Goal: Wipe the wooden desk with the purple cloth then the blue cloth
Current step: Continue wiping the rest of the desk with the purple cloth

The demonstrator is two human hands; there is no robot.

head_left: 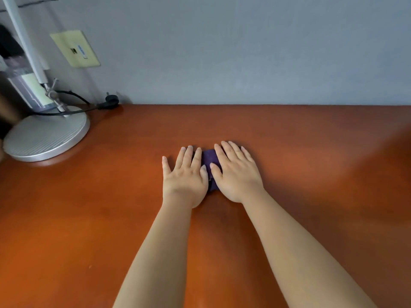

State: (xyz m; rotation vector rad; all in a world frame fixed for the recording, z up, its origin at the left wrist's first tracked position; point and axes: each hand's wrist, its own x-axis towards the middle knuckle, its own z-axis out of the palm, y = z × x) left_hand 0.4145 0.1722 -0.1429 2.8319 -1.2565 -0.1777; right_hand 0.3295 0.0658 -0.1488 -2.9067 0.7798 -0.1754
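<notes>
Entry, near to far.

1. Forearms: 2, bare, entering from the bottom edge and converging toward mid-desk.

2. Left hand [184, 177]: palm down, fingers straight and slightly spread, flat on the surface. Its thumb side lies on or against the left edge of the cloth; which of the 2 cannot be told.

3. Right hand [236, 172]: palm down, fingers straight, pressing over the right part of the cloth. Neither hand curls round anything.

4. Purple cloth [209, 162]: small, folded or bunched, lying on the desk between and under the 2 hands. Only a narrow strip shows in the gap, running near-to-far. The right hand covers more of it and seems better placed to drive the wipe.

5. Wooden desk [311, 152]: reddish-brown, glossy, open to both sides of the cloth. Judged: wiping with the 1st cloth is in hand.

6. Lamp base [47, 135]: round, silver, far left, well apart from the hands; black cable [89, 108] trails behind it.

7. Wall plate [74, 48]: on the grey wall behind.

Not visible: the blue cloth; the cloth's full outline and extent under the palms. Objects at the left edge are blurred.
</notes>
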